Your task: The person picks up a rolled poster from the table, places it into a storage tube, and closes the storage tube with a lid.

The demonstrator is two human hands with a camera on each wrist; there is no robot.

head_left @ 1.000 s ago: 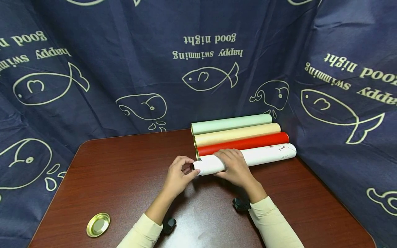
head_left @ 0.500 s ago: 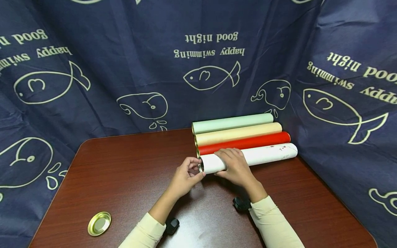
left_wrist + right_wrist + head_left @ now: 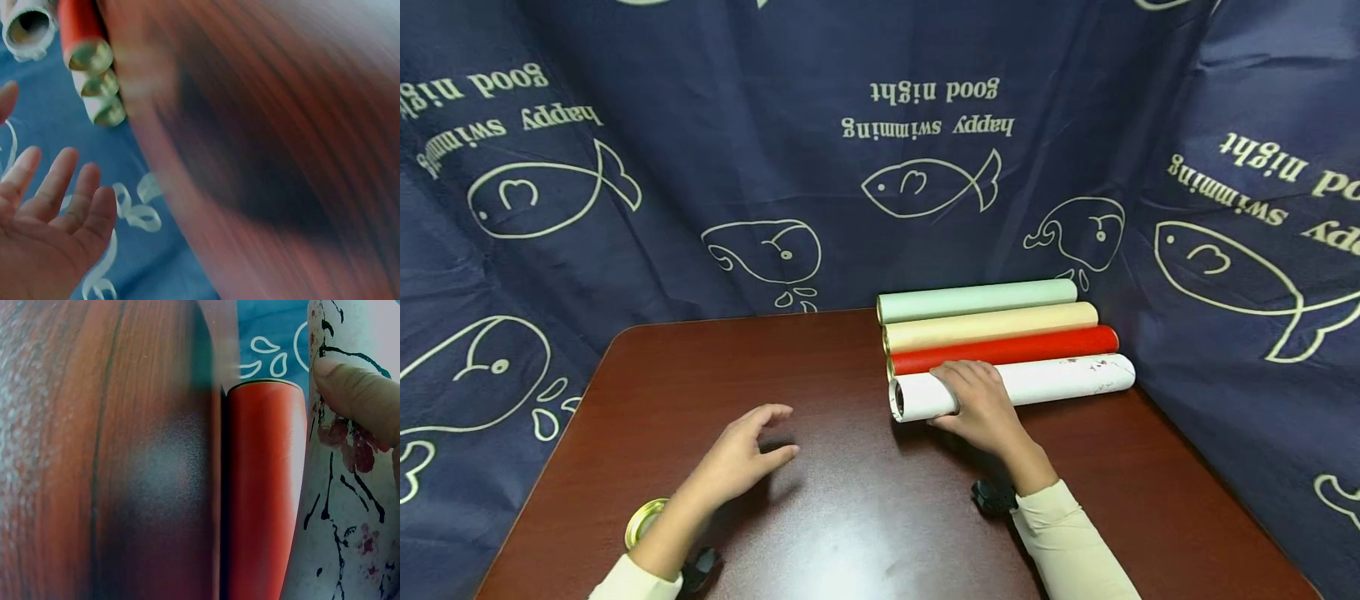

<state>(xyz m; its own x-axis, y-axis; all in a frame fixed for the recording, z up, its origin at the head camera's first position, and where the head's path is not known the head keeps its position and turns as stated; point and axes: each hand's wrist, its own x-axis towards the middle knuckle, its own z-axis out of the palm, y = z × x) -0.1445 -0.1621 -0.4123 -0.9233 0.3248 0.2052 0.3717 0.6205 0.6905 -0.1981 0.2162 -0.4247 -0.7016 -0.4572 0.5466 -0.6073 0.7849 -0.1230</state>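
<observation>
A white cardboard tube (image 3: 1060,382) with a painted blossom-branch print lies near the back right of the table. My right hand (image 3: 981,408) grips it near its left end, fingers over the top and thumb at the front. That end is uncapped, and a dark hollow shows inside it; in the left wrist view the tube's open mouth (image 3: 28,28) faces the camera. My left hand (image 3: 737,458) is apart from the tube, over the left-middle of the table, fingers spread and holding nothing. A round gold metal lid (image 3: 638,518) lies at the front left, partly covered by my left forearm.
Behind the white tube, a red tube (image 3: 1037,342), a cream tube (image 3: 992,327) and a pale green tube (image 3: 977,302) lie side by side. Their left ends have gold caps. A dark blue printed curtain (image 3: 760,150) hangs along the back and right edges of the brown table (image 3: 715,367).
A white roll that stuck out of the tube's left end has gone inside. My left hand has left that end and moved left toward the lid. My right hand keeps its grip.
</observation>
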